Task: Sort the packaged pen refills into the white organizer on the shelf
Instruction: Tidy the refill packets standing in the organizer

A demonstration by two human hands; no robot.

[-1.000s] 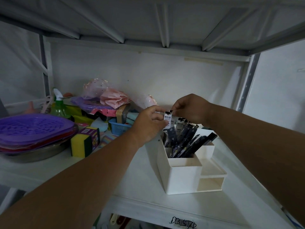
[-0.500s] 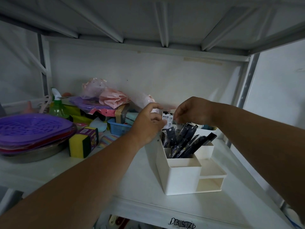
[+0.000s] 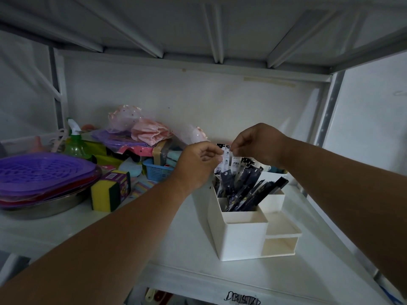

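**Both hands at the refill packs above the organizer**

The left hand reaches in from the lower left, its fingers curled, with thumb and fingertips pinching the white header of an upright refill pack. The right hand comes from the right, knuckles up, its fingertips pinching the top of the same cluster of headers; which pack it holds cannot be told apart. The two hands are close together, nearly touching, directly over the organizer.

The organizer is white and stands on the shelf, toward its right front. Its tall rear-left compartment holds the refills, dark packets with white tops; those on the left stand near upright, and those on the right lean over the lower compartments. The front compartment, the low tray and the open slot at the right front show nothing inside.

On the left of the shelf lies a stack of purple lids on a steel bowl. Just beside it stands a yellow-and-green sponge in its wrapper. Behind it are a green spray bottle, a small blue basket and pink bags, heaped against the back wall.
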